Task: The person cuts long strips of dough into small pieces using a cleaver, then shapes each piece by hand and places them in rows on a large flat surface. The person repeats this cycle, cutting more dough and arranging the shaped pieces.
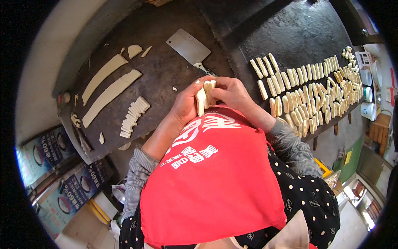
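Observation:
My left hand [185, 101] and my right hand [235, 94] meet at the table's near edge, just above the red apron. Between them are a few short pale dough strips [202, 101]. The left fingers close around the strips from one side, and the right fingers pinch them from the other. Partly hidden by the fingers, the strips' exact number cannot be told. Beyond my hands lies a cleaver [188, 46], its handle pointing toward them. To the left, a fan of cut dough strips [134, 115] rests near two long flat dough slabs [112, 97].
Many shaped dough sticks [306, 97] lie in rows on the right of the dark table [161, 72]. Small dough scraps [134, 50] sit at the far left. White buckets [367, 111] stand past the right edge. Printed boxes [74, 186] are below the left edge.

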